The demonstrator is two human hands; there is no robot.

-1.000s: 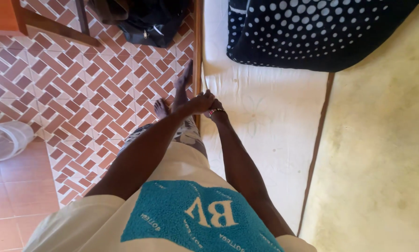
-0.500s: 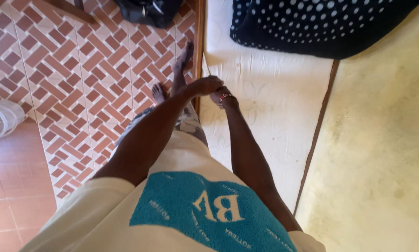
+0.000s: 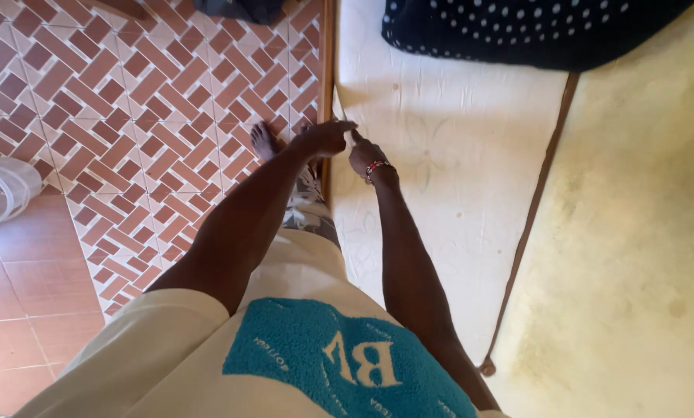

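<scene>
Under you lies a cream mattress, its bare sheet running wide to the right as far as a brown seam, with a yellower mattress beyond. A dark polka-dot cloth covers its far end. The herringbone tiled floor spreads to the left. Your left hand and right hand meet at the mattress's left edge, fingers curled, pinching the sheet's edge; the grip itself is too small to confirm.

Single head-worn view, looking steeply down the wearer's own torso, close above floor and mattress
</scene>
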